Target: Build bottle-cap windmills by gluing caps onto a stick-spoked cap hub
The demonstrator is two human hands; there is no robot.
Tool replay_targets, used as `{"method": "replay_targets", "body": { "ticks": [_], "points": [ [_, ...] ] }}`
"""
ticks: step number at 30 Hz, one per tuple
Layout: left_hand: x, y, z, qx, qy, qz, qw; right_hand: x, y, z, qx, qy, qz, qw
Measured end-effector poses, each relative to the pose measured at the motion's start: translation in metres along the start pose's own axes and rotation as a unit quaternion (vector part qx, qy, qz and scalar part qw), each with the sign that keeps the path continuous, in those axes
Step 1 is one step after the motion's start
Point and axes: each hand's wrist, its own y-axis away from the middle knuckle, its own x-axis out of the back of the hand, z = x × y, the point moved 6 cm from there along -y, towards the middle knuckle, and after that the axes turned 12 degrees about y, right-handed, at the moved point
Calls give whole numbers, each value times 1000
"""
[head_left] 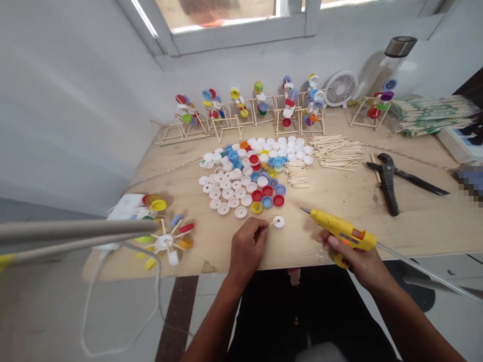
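Near the table's front edge, my left hand (249, 246) is closed in a pinch on a short wooden stick (270, 223). The stick's far end meets a white bottle cap (278, 221) with a hole in its middle. My right hand (358, 259) is wrapped round a yellow hot glue gun (341, 229), whose metal nozzle points left toward the white cap but stays apart from it. Beyond my hands lies a spread of bottle caps (234, 187), white, red, blue and yellow. Some of the white ones have holes.
Small stick-and-cap wheels on stands (289, 108) line the wall, with a white fan (340, 88) and a bottle (392, 60). Loose sticks (335, 152) and black-handled cutters (388, 181) lie to the right. A spoked cap wheel (164, 242) is at left, near cables (86, 301).
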Motion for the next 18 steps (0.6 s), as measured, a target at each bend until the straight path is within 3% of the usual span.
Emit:
{"method": "replay_targets", "body": {
  "ticks": [18],
  "points": [
    [-1,0,3,-34,-36,-6,999,-1,-2,8,5,4,-8,1000]
  ]
}}
